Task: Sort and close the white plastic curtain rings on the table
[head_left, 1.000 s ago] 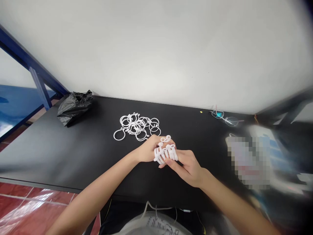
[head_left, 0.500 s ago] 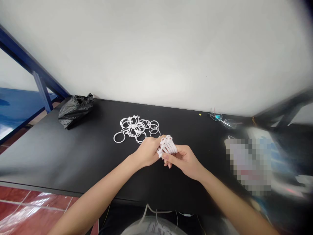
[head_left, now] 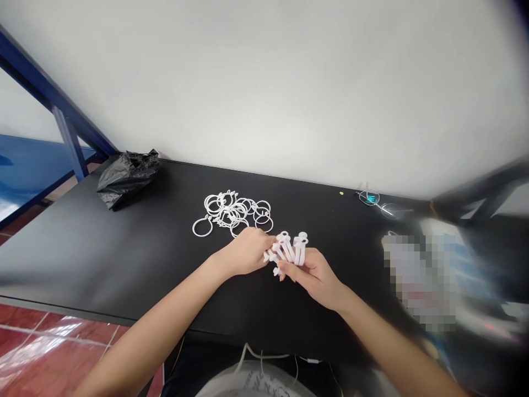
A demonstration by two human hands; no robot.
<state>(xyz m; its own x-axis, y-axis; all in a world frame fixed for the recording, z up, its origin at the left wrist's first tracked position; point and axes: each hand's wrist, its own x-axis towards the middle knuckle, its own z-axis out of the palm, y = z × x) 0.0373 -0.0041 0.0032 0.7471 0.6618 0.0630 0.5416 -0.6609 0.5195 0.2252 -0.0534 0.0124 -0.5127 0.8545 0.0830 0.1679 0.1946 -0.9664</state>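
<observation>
Between my two hands, above the black table, is a bunch of white plastic curtain rings (head_left: 289, 249), their small eyelets fanned upward. My right hand (head_left: 318, 275) grips the bunch from the right, thumb pressed along the front. On the other side my left hand (head_left: 247, 251) has its fingers closed on the left end of the bunch; its fingertips are partly hidden. Just beyond my left hand, a loose pile of white curtain rings (head_left: 233, 212) lies on the table, with one ring (head_left: 202, 226) a little apart at its left.
A crumpled black plastic bag (head_left: 128, 175) sits at the back left. Eyeglasses (head_left: 369, 198) lie by the wall at the back right. A blurred package (head_left: 421, 281) rests on the right. Blue metal framing (head_left: 68, 135) rises at the left, and cables (head_left: 264, 354) hang at the front edge.
The held rings have spread apart, with some eyelets now separated to the right and others to the left. My left hand has shifted slightly left; the pile looks unchanged.
</observation>
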